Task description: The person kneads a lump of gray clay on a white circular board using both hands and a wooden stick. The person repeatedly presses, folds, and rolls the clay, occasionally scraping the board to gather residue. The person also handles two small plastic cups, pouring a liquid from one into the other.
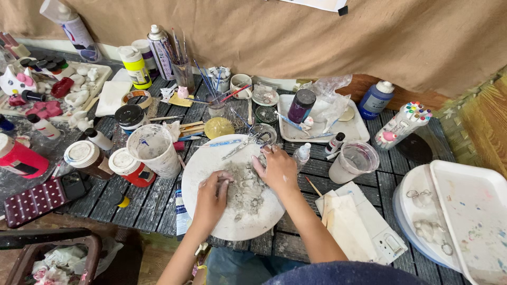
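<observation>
Two hands are down on the grey clay (244,194) in the middle of the frame, and that is where I read the work to be. The clay lies spread in a rough, lumpy patch on the round white board (211,158), which sits on the dark slatted tabletop (153,203). My left hand (211,198) rests on the left edge of the patch, fingers curled down onto it; its grip looks loosely closed on the clay, pressing more than lifting. My right hand (278,170) lies flat on the upper right of the patch, fingers spread and released, palm pushing down.

Judging from how the clay lies, it is only partly worked: it is flattened and torn at the edges, with crumbs about it, and shows no finished shape yet. The kneading or pressing looks well under way, the forming not begun as far as I can tell.

Above the clay, at the top of the board, lie the scissors (253,141), untouched. A paint-smeared white cup (154,149) stands just left of the board, and a clear plastic cup (353,161) stands to the right. Further right, at the frame's lower right, a white tray (475,211) holds small pale pieces. Brushes stand in a jar (184,71) at upper centre.
</observation>
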